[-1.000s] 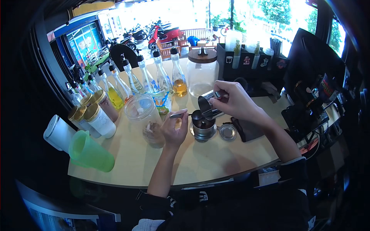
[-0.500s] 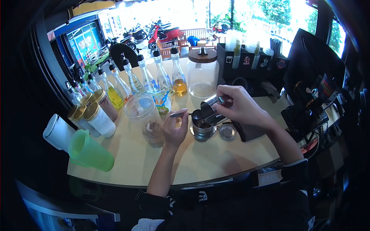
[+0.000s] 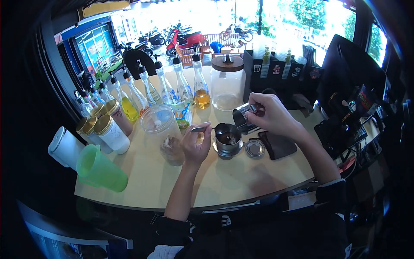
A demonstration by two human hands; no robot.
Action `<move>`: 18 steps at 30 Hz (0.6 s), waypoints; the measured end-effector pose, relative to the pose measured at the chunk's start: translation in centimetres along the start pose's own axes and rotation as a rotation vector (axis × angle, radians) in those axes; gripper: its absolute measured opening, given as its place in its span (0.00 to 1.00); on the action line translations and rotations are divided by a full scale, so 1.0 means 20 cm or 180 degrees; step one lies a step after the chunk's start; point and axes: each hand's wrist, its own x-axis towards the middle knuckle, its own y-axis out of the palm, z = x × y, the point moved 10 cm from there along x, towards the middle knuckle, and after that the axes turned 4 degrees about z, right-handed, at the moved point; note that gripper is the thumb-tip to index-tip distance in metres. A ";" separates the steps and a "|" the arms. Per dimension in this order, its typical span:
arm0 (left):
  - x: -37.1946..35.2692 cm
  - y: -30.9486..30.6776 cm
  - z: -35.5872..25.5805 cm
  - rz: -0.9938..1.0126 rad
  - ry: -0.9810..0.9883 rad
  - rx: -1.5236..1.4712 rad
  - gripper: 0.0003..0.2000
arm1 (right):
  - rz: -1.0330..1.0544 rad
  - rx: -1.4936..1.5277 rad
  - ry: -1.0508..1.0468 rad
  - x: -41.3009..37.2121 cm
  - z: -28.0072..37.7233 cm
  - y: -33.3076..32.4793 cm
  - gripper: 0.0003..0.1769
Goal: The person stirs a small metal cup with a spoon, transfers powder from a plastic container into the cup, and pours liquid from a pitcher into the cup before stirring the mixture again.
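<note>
The metal filter cup [image 3: 227, 149] stands on its saucer near the middle of the bench [image 3: 241, 179], with dark grounds showing inside. The spoon [image 3: 211, 128] lies level over its rim, the bowl above the cup's left part. The left hand [image 3: 196, 146] pinches the spoon handle between thumb and fingers, closed around it, just left of the filter cup. The right hand [image 3: 272, 115] grips a small metal cup [image 3: 241, 119], fingers wrapped over its top and far side; that cup is tilted with its mouth toward the filter cup and hangs just above and to the right of its rim.

A round metal lid [image 3: 255, 148] lies flat on the bench just right of the filter cup, and a dark cloth [image 3: 279, 146] lies beside that. Left of the left hand stands a clear plastic jar [image 3: 166, 134]. Farther off are a glass jar with a wooden lid [image 3: 227, 84] and a row of syrup bottles [image 3: 166, 86]. At the far left sit gold-lidded jars [image 3: 108, 129] and a green pitcher [image 3: 100, 169].
</note>
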 end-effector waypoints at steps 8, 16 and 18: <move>-0.01 0.01 0.01 -0.0026 0.0022 -0.0072 0.07 | -0.0256 0.0391 0.0470 0.03 -0.14 0.00 0.13; -0.02 0.03 0.03 0.0047 0.0096 -0.0139 0.07 | -0.1131 0.0718 0.0761 -0.07 -0.68 0.00 0.11; -0.02 0.03 0.02 0.0057 0.0098 -0.0177 0.06 | -0.1272 0.1576 0.1125 -0.13 -0.88 0.08 0.11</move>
